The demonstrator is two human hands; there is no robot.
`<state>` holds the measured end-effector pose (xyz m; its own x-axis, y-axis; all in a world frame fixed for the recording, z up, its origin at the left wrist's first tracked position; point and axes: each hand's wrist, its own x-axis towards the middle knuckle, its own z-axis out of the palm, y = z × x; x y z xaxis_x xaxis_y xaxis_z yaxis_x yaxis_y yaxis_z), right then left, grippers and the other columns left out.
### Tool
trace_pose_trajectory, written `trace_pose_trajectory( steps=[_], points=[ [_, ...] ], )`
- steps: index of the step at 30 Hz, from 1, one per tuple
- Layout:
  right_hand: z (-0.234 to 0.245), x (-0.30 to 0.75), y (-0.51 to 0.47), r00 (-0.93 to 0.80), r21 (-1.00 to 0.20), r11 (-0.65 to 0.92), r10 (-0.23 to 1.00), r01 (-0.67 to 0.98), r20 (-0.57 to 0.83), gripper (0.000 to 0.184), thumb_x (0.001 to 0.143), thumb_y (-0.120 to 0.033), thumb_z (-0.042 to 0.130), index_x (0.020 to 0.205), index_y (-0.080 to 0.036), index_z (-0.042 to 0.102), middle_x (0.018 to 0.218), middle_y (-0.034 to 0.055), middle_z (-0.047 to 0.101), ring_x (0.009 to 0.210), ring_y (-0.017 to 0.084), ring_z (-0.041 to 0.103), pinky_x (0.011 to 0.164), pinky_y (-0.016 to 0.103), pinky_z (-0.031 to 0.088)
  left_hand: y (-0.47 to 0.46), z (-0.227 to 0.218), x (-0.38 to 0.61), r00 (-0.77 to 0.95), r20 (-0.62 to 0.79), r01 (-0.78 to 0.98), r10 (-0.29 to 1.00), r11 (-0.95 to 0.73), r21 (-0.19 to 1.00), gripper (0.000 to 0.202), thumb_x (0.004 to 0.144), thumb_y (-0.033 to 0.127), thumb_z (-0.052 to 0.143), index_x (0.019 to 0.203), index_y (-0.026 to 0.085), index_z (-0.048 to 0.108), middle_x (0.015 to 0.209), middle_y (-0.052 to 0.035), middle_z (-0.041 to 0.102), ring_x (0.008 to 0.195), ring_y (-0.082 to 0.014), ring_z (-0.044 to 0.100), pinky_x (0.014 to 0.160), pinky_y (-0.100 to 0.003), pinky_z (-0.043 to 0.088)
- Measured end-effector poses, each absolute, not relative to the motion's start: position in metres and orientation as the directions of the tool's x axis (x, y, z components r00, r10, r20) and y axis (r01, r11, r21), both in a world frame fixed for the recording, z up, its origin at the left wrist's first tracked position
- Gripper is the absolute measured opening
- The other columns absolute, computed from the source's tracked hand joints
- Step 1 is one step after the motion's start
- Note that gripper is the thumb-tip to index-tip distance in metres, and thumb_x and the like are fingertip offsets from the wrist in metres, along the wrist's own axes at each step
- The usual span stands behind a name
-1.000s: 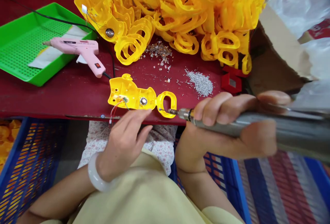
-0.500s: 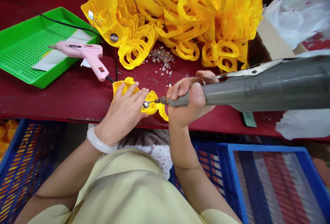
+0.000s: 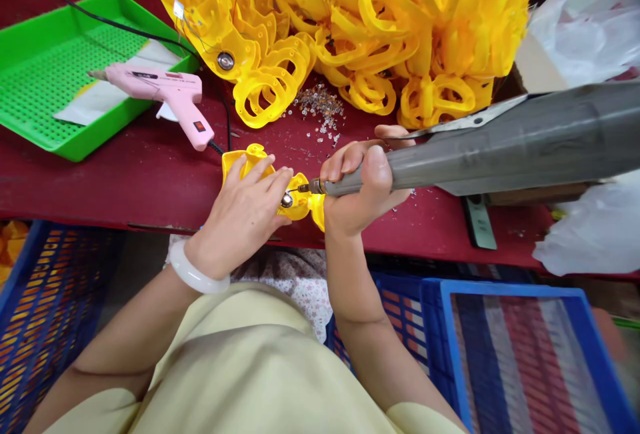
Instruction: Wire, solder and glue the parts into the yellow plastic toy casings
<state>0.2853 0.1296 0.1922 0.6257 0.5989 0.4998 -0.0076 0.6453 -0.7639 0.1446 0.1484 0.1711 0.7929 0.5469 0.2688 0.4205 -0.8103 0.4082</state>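
Note:
My left hand (image 3: pixel 247 204) lies over a yellow plastic shell (image 3: pixel 301 205) at the table's front edge, thumb on the near side and fingers across the top, gripping it against the table. Part of the shell is hidden under the palm. A small round metal speaker (image 3: pixel 287 200) shows in it beside my fingertips. Wrapped round the front of a grey electric screwdriver (image 3: pixel 500 144) is my right hand (image 3: pixel 357 184), with a metal lever along the tool's upper side. The screwdriver lies nearly level, its thin bit pointing left into the shell near the speaker.
A pink glue gun (image 3: pixel 167 91) rests across a green perforated tray (image 3: pixel 75 144). Stacked yellow shells (image 3: pixel 420 27) fill the back, with loose screws (image 3: pixel 323 107) in front. A green-and-black object (image 3: pixel 481 222) and plastic bags (image 3: pixel 595 231) lie right; blue crates (image 3: pixel 445 354) stand below.
The view has shifted slightly, and the screwdriver's rear end sits higher in the picture. Both hands keep their hold, and the bit stays at the shell beside the speaker.

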Motion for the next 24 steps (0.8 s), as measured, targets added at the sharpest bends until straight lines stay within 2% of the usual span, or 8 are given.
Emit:
trace_pose_trajectory(
  steps=[17, 21, 24],
  points=[
    [0.189, 0.283, 0.134, 0.637, -0.819, 0.568, 0.6, 0.086, 0.483, 0.022, 0.08, -0.028, 0.059, 0.095, -0.02, 0.045, 0.056, -0.0068, 0.039, 0.042, 0.009, 0.04, 0.041, 0.022, 0.034, 0.149, 0.171, 0.145, 0.782, 0.271, 0.42, 0.562, -0.795, 0.438, 0.063, 0.078, 0.024, 0.074, 0.132, 0.0, 0.05, 0.125, -0.013, 0.059, 0.132, -0.0335, 0.041, 0.112, -0.054, 0.026],
    [0.195, 0.282, 0.131, 0.629, -0.788, 0.612, 0.589, 0.062, 0.507, 0.017, 0.081, -0.024, 0.059, 0.094, -0.019, 0.049, 0.057, -0.0061, 0.04, 0.042, 0.008, 0.04, 0.041, 0.022, 0.034, 0.149, 0.168, 0.145, 0.782, 0.286, 0.408, 0.554, -0.802, 0.436, 0.063, 0.079, 0.024, 0.074, 0.132, 0.001, 0.049, 0.126, -0.0121, 0.058, 0.131, -0.034, 0.042, 0.111, -0.054, 0.026],
    [0.204, 0.283, 0.126, 0.605, -0.753, 0.657, 0.586, 0.034, 0.539, 0.011, 0.082, -0.02, 0.057, 0.092, -0.019, 0.052, 0.056, -0.0053, 0.038, 0.042, 0.008, 0.039, 0.039, 0.02, 0.034, 0.148, 0.168, 0.142, 0.755, 0.35, 0.385, 0.554, -0.808, 0.446, 0.056, 0.083, 0.026, 0.069, 0.131, 0.004, 0.05, 0.133, -0.013, 0.054, 0.133, -0.0329, 0.04, 0.112, -0.053, 0.025]
  ],
)
